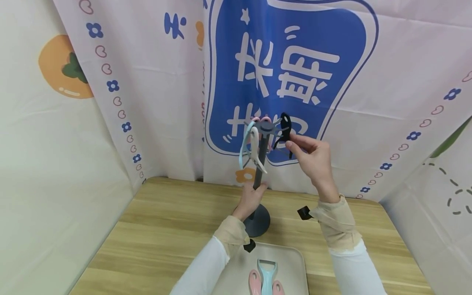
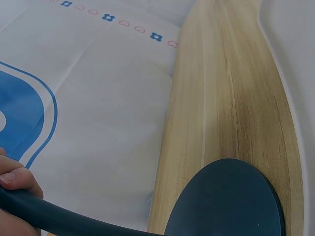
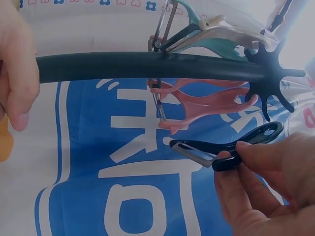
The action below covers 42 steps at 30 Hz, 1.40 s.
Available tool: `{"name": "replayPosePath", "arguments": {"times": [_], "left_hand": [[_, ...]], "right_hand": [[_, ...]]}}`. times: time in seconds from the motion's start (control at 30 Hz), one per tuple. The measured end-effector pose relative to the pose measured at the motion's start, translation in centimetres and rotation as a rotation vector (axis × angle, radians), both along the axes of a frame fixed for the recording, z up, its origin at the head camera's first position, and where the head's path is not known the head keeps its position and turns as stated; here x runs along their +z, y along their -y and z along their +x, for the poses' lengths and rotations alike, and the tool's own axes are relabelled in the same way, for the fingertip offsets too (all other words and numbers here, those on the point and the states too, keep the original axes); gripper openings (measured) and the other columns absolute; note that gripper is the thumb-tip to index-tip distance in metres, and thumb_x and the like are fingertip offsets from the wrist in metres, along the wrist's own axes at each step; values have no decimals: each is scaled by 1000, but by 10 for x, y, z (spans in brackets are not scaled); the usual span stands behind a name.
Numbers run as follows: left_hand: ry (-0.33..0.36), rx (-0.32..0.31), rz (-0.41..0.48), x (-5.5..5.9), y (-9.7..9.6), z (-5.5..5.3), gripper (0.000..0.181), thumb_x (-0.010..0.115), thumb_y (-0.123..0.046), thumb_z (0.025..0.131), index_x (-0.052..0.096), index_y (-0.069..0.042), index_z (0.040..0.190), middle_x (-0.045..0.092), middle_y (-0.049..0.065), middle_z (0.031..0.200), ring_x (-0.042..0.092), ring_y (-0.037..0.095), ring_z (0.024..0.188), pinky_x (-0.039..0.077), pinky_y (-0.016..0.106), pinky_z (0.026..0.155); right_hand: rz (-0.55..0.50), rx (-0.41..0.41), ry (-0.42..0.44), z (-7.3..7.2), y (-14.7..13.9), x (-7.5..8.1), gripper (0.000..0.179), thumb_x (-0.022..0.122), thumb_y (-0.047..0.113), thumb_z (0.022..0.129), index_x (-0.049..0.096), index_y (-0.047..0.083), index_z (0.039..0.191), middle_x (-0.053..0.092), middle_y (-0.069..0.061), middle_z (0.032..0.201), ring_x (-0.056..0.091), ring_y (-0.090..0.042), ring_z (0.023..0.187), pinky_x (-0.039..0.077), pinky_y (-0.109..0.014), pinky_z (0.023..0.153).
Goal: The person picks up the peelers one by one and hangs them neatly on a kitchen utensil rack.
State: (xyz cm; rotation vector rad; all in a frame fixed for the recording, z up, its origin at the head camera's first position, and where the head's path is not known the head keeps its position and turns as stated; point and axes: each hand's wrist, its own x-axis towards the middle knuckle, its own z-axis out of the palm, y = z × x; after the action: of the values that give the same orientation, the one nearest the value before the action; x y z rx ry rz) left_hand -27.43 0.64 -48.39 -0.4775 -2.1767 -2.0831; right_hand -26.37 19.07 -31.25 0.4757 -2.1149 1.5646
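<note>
A dark stand with a round base (image 1: 261,224) and a star-shaped hook top (image 1: 266,127) rises from the table. My left hand (image 1: 249,200) grips its pole (image 1: 262,157) low down, above the base. My right hand (image 1: 316,159) pinches a black Y-shaped peeler (image 1: 285,123) near its blade end, between thumb and fingers. The peeler's handle hole lies close to a hook tip in the right wrist view. On other hooks hang a white peeler (image 1: 254,143), a light blue peeler (image 1: 242,149) and pink peelers (image 3: 216,112).
A beige tray (image 1: 298,266) lies on the wooden table (image 1: 162,233) in front of the stand. In it are a light blue peeler (image 1: 267,275) and two pink-handled tools (image 1: 254,282), partly cut off by the frame. A printed curtain (image 1: 173,123) hangs close behind the stand.
</note>
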Motion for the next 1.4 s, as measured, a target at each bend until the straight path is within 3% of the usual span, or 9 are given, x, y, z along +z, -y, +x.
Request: {"name": "replayPosePath", "arguments": {"times": [0.27,0.5,0.83,1.4], "left_hand": [[1,-5,10,2,-2,-2,53,55,-21,109,41,-16,58,33,-10,49,26,9,43,22,25,45],[52,-1,9,-1,1,1,54,57,-27,108,42,-15,57,34,-11,48,25,10,44,22,26,45],[48,-6,11,-2,2,1,53,57,-29,108,42,-16,59,35,-10,49,27,10,44,23,26,47],[17,9,13,-1,0,1,52,56,-26,107,41,-17,58,34,-10,49,27,10,45,22,25,47]], "right_hand": [[-60,15,-24,-1,2,2,28,78,6,97,76,-3,123,80,-13,118,75,1,94,59,-19,88],[-64,34,-59,-3,7,-2,25,77,2,97,77,-4,120,76,-25,120,77,-3,96,60,-20,85],[-71,84,-61,-4,12,-7,24,75,-3,97,76,-7,120,74,-31,120,75,3,96,60,-20,83],[-48,121,-60,1,14,-19,25,75,-1,97,75,-7,122,75,-27,123,73,0,106,58,-21,93]]}}
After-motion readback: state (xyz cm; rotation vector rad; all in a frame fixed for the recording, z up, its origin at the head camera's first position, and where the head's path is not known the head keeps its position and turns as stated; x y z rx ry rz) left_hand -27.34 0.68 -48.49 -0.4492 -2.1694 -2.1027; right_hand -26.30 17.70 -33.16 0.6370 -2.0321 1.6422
